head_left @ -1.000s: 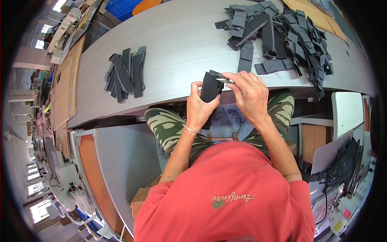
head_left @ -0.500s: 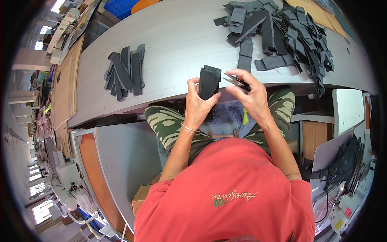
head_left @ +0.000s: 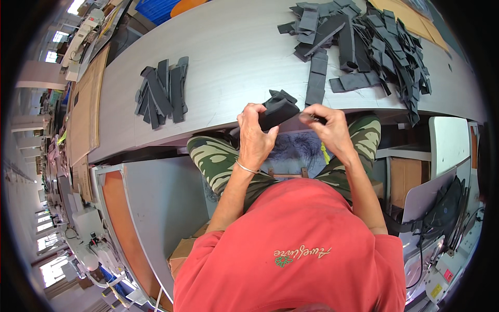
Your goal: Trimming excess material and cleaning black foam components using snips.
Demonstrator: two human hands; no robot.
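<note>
Held item: folded dark grey fabric strip (head_left: 278, 110), at the near edge of the pale grey laminate bench (head_left: 234, 57). Your left hand (head_left: 254, 136) gripped it; your right hand (head_left: 330, 130) pinched its end. Small strip stack (head_left: 161, 93) far-left; large loose heap (head_left: 364, 41) far-right.

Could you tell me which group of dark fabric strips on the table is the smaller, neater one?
The small stack toward the table's left; the large pile at upper right sprawls loosely and holds far more strips.
</note>
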